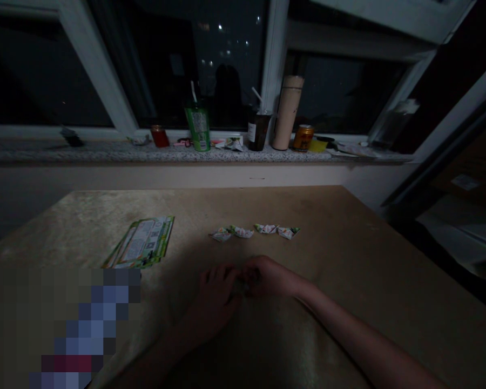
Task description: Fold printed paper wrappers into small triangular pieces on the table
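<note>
Wood, pale brown and dimly lit, makes up the table (340, 232) that fills the lower part of the frame; near its middle, below the centre of the frame, the person's two hands come together. The left hand (216, 297) reaches in from the lower left, back upward, its fingers slightly apart and its tips close to the other hand; the right hand (263, 276) comes from the lower right, its fingers curled inward into a narrow, pinching shape. Between the fingertips there is a small dim patch — too dark to make out, so I cannot tell whether either hand grips anything.

Just above the hands, at the centre of the frame, folded paper pieces (266, 229) lie in a short row, white with green and small coloured print; they form two groups, one left of the other, with a narrow gap between. Left of centre, a fanned stack of printed leaflets (148, 240) lies flat, green-edged, well apart from the folded pieces; below it, in the lower left, a blue object (103, 324) is blurred into blocks.

Across the upper part of the frame runs a speckled sill (117, 156) beneath dark windows; on it stand a red jar (159, 136), a green cup (199, 128) with a straw, a dark cup (258, 131) also with a straw, a tall beige flask (287, 113) and — just beside the flask — a gold can (303, 138).
</note>
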### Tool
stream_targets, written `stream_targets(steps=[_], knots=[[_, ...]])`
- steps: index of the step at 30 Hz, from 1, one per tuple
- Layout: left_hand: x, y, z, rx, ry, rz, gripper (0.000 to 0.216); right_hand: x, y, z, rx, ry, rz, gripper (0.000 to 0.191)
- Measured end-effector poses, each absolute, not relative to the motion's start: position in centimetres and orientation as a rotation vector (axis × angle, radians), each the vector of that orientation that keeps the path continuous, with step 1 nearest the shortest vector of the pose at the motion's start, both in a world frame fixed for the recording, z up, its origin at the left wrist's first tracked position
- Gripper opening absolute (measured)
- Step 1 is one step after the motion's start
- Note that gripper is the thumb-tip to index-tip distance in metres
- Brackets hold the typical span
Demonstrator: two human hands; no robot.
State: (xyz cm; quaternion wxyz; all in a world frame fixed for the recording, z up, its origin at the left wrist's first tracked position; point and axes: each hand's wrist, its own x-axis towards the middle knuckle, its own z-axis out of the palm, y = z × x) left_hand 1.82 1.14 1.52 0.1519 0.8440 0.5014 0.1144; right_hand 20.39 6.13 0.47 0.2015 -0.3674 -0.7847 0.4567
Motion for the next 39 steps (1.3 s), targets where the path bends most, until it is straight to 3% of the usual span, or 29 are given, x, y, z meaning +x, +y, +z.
stream_targets(steps=[21,39], knots=[[1.7,1.2,0.9,2.422,1.458,0.358,0.038,20.6,6.8,0.3,-0.962,-2.171,1.408,0.022],[1.5,1.1,1.1,2.435,1.42,0.369,0.038,20.8,5.3,0.6,-0.966,-2.215,1.154,0.02]])
